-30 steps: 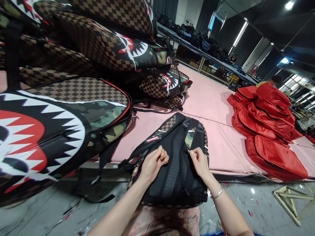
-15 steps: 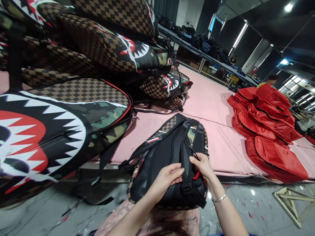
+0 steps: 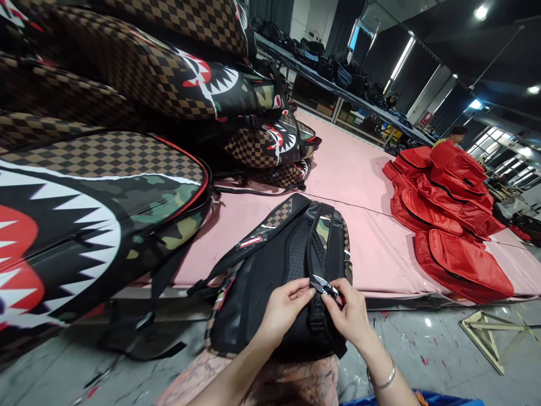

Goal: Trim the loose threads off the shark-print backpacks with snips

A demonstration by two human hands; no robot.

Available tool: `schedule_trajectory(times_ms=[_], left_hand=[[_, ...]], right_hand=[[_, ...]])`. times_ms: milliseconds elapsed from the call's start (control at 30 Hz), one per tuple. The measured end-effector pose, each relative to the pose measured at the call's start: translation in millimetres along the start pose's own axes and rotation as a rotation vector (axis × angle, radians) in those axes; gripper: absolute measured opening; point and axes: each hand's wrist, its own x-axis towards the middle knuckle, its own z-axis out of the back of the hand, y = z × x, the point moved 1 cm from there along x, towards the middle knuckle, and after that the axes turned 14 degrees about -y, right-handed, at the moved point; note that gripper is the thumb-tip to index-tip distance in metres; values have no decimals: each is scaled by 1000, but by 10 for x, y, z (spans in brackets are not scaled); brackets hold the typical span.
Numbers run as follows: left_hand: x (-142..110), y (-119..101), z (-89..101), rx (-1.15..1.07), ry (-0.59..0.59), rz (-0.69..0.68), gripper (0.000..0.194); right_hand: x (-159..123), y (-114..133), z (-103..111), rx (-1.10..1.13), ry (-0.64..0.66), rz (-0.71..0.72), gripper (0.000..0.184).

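Observation:
In front of me a black backpack (image 3: 264, 282) lies with its back panel and shoulder straps up, at the near edge of the pink table. My right hand (image 3: 349, 310) is closed around a pair of thread snips (image 3: 323, 285), whose blades point left across a shoulder strap (image 3: 316, 254). Beside the blade tips, my left hand (image 3: 285, 310) pinches at the strap's edge; any thread between its fingers is too small to make out. A strap buckle (image 3: 316, 321) hangs just below the snips.
Checkered backpacks with shark-mouth prints (image 3: 156, 73) are heaped on the left. Several red bags (image 3: 443, 192) are piled on the pink table (image 3: 338, 152) at the right. Behind them is a person (image 3: 456, 135). A metal frame (image 3: 486, 338) stands on the floor.
The snips have come into view in my right hand and moved left onto the strap. My left hand has shifted right to meet them. The whole view has swung slightly right.

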Motion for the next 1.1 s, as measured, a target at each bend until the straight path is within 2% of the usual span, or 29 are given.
schedule_trajectory(times_ms=[367,633,767,867,933,1000,1100], left_hand=[[-26,-6,15,-20,48,43,30],[-30,-26,-7,-28,53,67,28],[-48,-18,-35,-37,68,90,29],[-46,12,-53,-56,21,95,32],[-26,37,-49,-32,-20,52,32],[12,55,-25,67,-16,-38,27],[88,31,53,261,-64,-295,20]], right_hand=[[22,-73,-27,61,17,-46,16],[5,-74,-72,1,-39,-83,18],[1,-84,-169,157,-116,-212,18],[19,-129,-262,285,-186,-369,22],[45,-174,-320,353,-195,-465,26],[77,-215,-373,472,-104,-560,30],[120,-243,-421,689,12,-697,37]])
